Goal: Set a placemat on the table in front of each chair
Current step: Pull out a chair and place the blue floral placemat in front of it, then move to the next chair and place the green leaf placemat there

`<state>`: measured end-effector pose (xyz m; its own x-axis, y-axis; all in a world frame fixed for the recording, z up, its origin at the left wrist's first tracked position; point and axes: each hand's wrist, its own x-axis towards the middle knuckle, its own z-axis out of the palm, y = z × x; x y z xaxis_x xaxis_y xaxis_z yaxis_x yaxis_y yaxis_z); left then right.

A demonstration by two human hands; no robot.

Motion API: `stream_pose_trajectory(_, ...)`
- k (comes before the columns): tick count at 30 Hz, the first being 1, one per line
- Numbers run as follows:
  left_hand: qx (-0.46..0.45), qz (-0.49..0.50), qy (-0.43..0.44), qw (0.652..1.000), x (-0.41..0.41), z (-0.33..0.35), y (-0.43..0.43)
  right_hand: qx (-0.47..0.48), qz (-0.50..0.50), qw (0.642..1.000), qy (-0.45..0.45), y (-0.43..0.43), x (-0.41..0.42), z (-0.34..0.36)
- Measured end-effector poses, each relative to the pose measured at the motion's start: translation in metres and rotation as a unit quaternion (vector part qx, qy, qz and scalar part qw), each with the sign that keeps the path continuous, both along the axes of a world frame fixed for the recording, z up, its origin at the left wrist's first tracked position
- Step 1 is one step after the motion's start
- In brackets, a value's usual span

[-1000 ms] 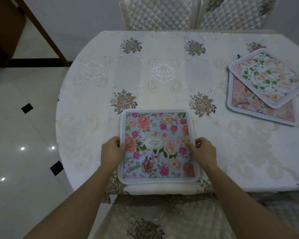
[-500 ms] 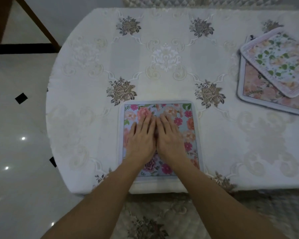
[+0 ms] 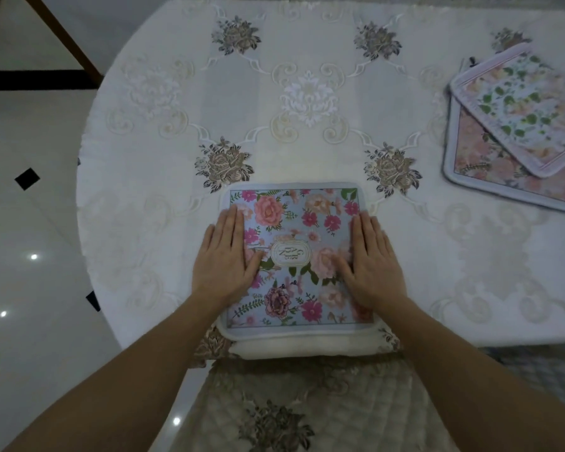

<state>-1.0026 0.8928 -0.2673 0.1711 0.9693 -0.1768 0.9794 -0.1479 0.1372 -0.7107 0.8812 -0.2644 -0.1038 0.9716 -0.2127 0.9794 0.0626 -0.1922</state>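
Note:
A blue placemat [image 3: 296,223] printed with pink flowers lies flat at the near edge of the round table [image 3: 307,93], right above a quilted chair [image 3: 291,402]. My left hand [image 3: 224,257] rests palm down on its left side, fingers together. On the mat's right side lies my right hand [image 3: 371,262], also flat. Neither hand grips the mat. Two more placemats are stacked at the far right: a pale one with green leaves [image 3: 522,106] lying askew on a peach-flowered one [image 3: 490,171].
The table wears a white embroidered cloth with brown rose motifs [image 3: 224,163]. Glossy white floor tiles [image 3: 23,256] with small black insets lie to the left. A dark wooden leg [image 3: 66,37] slants at the upper left.
My hands went from holding the mat's side edges to pressing together on its middle, then slid apart to its left and right sides. The view has moved closer to the table.

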Motion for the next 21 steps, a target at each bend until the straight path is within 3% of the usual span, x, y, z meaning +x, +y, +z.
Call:
stream_pose_trajectory(5, -0.022, 0.001, 0.040, 0.999, -0.012, 0.015, 0.000, -0.023, -0.002, 1.000, -0.018, 0.001, 0.006, 0.015)
stream_pose_trajectory(9, -0.003, -0.027, 0.025, 0.999, -0.003, 0.044, -0.005, -0.003, -0.029, 0.999, -0.021, -0.007, 0.007, 0.041)
stream_pose_trajectory(16, 0.043, -0.072, -0.004, 0.996, 0.039, 0.100, -0.013, 0.065, -0.078, 0.994, -0.036, -0.034, 0.029, 0.101)
stream_pose_trajectory(21, 0.092, -0.129, -0.037, 0.987, 0.079, 0.129, -0.022, 0.121, -0.153, 0.981, 0.006, -0.066, 0.047, 0.136)
